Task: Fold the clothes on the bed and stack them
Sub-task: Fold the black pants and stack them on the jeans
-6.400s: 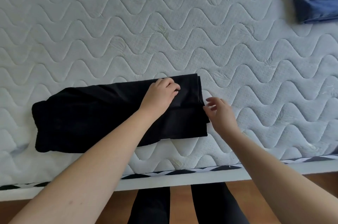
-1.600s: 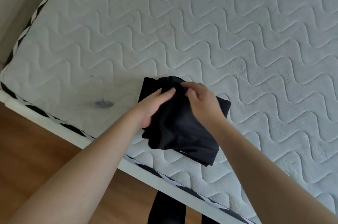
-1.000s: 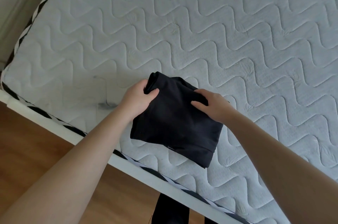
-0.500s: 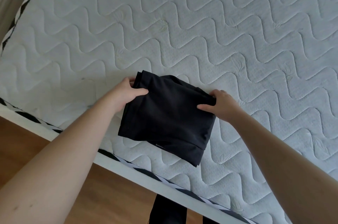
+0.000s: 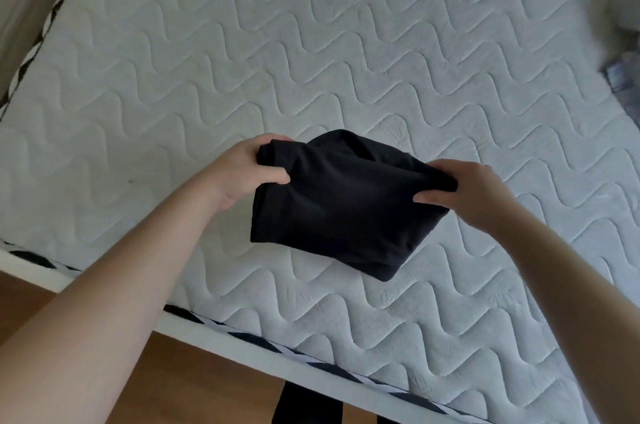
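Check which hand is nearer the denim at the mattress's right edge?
Right. The right hand grips the black garment's right side, nearer the denim; the left hand grips its left.

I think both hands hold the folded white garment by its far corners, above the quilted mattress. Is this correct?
Not fully. In the head view the folded garment is black, not white. The rest stands: the left hand and the right hand grip its far corners above the quilted mattress.

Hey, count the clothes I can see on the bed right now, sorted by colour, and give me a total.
Black: 1, the folded black garment held by both hands
Blue: 1, a denim piece at the right edge, blurred
Total: 2
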Tool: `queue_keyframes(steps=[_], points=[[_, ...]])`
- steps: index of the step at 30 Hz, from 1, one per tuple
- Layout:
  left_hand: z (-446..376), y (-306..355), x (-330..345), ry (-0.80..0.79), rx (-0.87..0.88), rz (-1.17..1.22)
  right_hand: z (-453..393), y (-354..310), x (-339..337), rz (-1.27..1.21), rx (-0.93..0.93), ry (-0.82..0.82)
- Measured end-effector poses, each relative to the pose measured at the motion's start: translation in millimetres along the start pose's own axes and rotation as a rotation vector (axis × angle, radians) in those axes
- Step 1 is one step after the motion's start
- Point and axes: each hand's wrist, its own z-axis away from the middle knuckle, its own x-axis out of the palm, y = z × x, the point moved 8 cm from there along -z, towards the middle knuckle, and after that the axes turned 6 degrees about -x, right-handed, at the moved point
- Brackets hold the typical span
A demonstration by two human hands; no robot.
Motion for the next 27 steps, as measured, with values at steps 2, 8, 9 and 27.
queue_keyframes(steps=[2,8,9,27], points=[[-2.5,36.3,19.4,0.003,0.110,-0.065,11.3,3.1,-39.7,0.050,-0.012,0.088],[-8.6,123.8,86.1,0.132,0.496,-0.418,57.8,36.1,-125.9,0.169,-0.045,0.448],[-10.3,127.1,98.2,0.169,0.543,-0.461,65.8,44.5,-128.2,0.201,-0.050,0.488],[19.8,-55.0,225.5,0.215,0.626,-1.018,186.1,177.0,61.6,0.261,0.188,0.401]])
